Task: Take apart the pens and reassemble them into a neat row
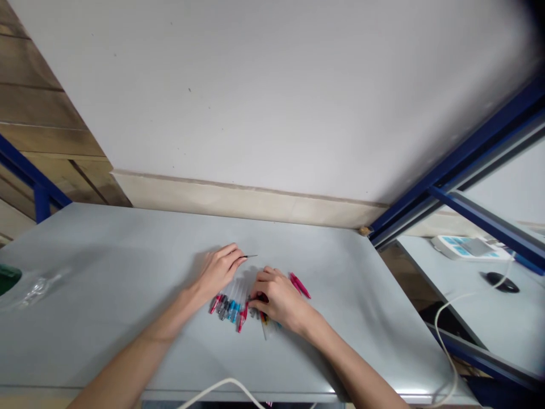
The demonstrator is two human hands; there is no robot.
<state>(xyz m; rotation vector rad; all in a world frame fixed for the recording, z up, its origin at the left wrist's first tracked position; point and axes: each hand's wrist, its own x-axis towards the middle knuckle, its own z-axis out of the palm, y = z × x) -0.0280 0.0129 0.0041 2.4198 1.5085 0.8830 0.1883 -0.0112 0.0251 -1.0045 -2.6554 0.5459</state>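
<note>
With 12 o'clock set toward the pale wall [255, 102], the grey surface [140, 329] spreads beneath both arms. A blue metal frame [406, 201] rises at 2 o'clock, and a second surface [506, 326] lies beyond it at 3 o'clock, carrying a white device [464, 248] with blue keys. A clear plastic bag [38, 291] rests well apart at 9 o'clock.

Both hands work near the middle. The right hand [279, 298] bends low over a partly hidden cluster of small parts [264, 321], some yellow and black; its fingertips are drawn together, but whether that grip holds anything I cannot tell. The left hand [221, 268] has its grip pinched on a thin dark rod [250, 256], raised with its tip pointing to 3 o'clock.

From the left hand, between 5 and 6 o'clock, clear tubes with coloured ends [232, 308] lie side by side, the pink, grey and blue ends toward the near edge. Slim pink pieces [300, 285] lie at 2 o'clock from the right hand, just beside it.
</note>
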